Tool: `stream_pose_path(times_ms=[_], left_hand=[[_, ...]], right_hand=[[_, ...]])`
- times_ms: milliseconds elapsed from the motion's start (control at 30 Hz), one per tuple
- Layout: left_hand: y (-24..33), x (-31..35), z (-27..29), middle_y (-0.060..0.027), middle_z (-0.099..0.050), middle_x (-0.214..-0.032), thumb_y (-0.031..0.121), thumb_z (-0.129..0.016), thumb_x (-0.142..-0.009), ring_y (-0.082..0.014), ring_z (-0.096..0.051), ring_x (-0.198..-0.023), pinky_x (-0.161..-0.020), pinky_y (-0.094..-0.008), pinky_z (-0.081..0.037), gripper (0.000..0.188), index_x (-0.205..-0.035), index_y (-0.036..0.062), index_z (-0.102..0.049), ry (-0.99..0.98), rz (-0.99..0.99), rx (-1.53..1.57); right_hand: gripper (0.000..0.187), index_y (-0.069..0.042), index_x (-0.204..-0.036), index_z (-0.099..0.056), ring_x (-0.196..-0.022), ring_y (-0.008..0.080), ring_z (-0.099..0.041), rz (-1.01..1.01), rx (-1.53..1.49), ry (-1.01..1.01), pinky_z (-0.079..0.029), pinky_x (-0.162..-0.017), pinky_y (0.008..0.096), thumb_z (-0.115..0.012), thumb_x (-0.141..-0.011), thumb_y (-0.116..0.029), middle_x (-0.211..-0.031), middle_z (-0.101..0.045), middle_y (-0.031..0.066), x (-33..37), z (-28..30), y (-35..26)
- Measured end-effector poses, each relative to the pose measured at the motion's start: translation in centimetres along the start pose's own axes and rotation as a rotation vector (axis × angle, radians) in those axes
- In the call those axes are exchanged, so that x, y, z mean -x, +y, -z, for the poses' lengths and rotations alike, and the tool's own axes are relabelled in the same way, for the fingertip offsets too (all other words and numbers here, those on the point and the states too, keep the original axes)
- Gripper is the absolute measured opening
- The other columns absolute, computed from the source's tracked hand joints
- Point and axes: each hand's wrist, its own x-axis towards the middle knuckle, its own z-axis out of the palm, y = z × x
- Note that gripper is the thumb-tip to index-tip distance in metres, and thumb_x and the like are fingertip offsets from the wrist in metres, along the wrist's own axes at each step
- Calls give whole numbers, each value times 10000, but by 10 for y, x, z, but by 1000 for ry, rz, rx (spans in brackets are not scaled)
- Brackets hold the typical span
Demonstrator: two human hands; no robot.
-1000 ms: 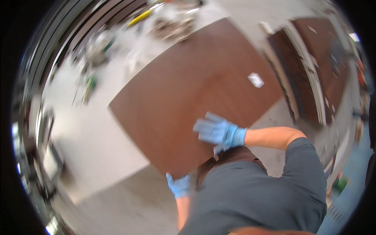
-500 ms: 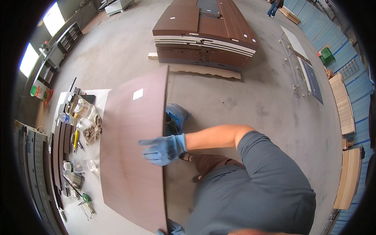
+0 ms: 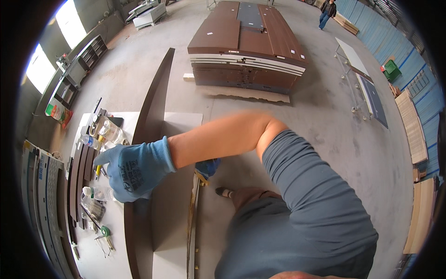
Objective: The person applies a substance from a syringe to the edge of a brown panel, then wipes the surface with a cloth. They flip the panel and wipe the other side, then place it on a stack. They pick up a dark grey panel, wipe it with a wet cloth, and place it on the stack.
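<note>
My right hand (image 3: 132, 172), in a blue work glove, reaches across from the right and is closed over the raised edge of a long brown panel (image 3: 155, 100). The index finger points out to the left. Tipped up steeply on the worktable (image 3: 121, 223), the panel is seen nearly edge-on. To its right a brownish surface (image 3: 172, 218) lies on the table, partly behind my forearm. My left hand is out of view. Left of the panel are clear plastic bottles (image 3: 113, 131), a green tape measure (image 3: 106, 231) and dark narrow strips (image 3: 78, 181).
A large stack of brown panels (image 3: 246, 60) stands on the floor ahead. Wheeled racks (image 3: 355, 88) with boards are to the right, and light boards (image 3: 413, 125) lean by the blue wall. Far right, another person (image 3: 327, 11) is standing. Blue-and-black wrapping (image 3: 207, 168) shows beside the table.
The brown panel has gone from lying flatter to standing steeply on the table. My right hand has moved left with its raised edge. My left hand has left the view.
</note>
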Motion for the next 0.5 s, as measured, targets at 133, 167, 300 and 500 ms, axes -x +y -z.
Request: stream_pose_path(times_ms=[133, 167, 300, 500], left_hand=[[2, -10, -16, -122, -508, -1601, 399, -648, -1024, -316, -510, -1413, -1220, -475, -382, 659, -1561, 53, -488, 2, -28, -40], [2, -13, -21, -122, -508, -1601, 398, -647, -1025, -316, -510, -1413, -1220, -476, -382, 658, -1562, 52, -487, 1, -33, -54], [3, -26, -41, -125, -506, -1601, 392, -642, -1030, -317, -510, -1414, -1221, -476, -382, 654, -1564, 50, -483, -1, -50, -98], [7, -49, -64, -129, -504, -1602, 383, -634, -1036, -318, -510, -1414, -1222, -477, -382, 649, -1569, 47, -477, 24, -65, -149]], right_hand=[[298, -246, -599, -658, -582, 204, -630, -186, 58, 55, -451, -724, 371, -774, -481, -494, -597, -640, -31, -15, -15, 4], [315, -237, -602, -656, -575, 199, -626, -213, 50, 26, -458, -720, 377, -776, -511, -513, -592, -636, -40, -19, -19, 7], [391, -224, -618, -656, -570, 202, -634, -167, 84, 92, -463, -710, 373, -788, -503, -574, -581, -630, -38, -36, -35, 26], [568, -210, -616, -660, -537, 217, -624, -61, 15, 171, -471, -694, 366, -699, -683, -773, -575, -636, -33, -50, -64, 55]])
